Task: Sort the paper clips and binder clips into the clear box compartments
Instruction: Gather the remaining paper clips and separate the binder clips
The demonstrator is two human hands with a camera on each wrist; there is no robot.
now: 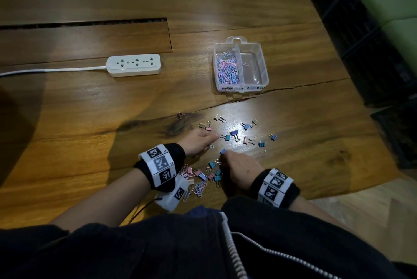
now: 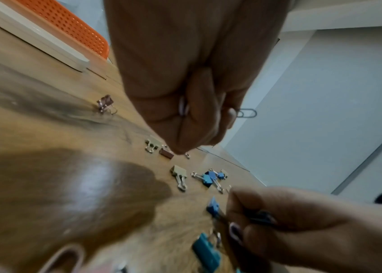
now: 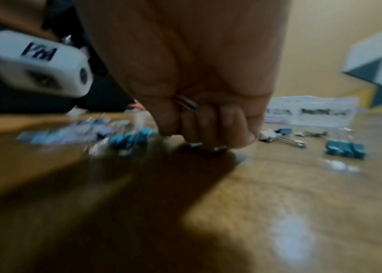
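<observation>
The clear box stands far right on the table; its left compartment holds a heap of pastel paper clips, and its right compartment looks nearly bare. Loose binder clips lie scattered in front of it. A mixed pile of clips lies between my wrists. My left hand is curled into a fist around paper clips; one paper clip sticks out past the fingers. My right hand pinches a blue binder clip just above the table; the right hand also shows in the left wrist view.
A white power strip with its cord lies at the left of the wooden table. A long slot cuts the tabletop behind it. The table's right edge drops to dark crates. The right wrist view is blurred.
</observation>
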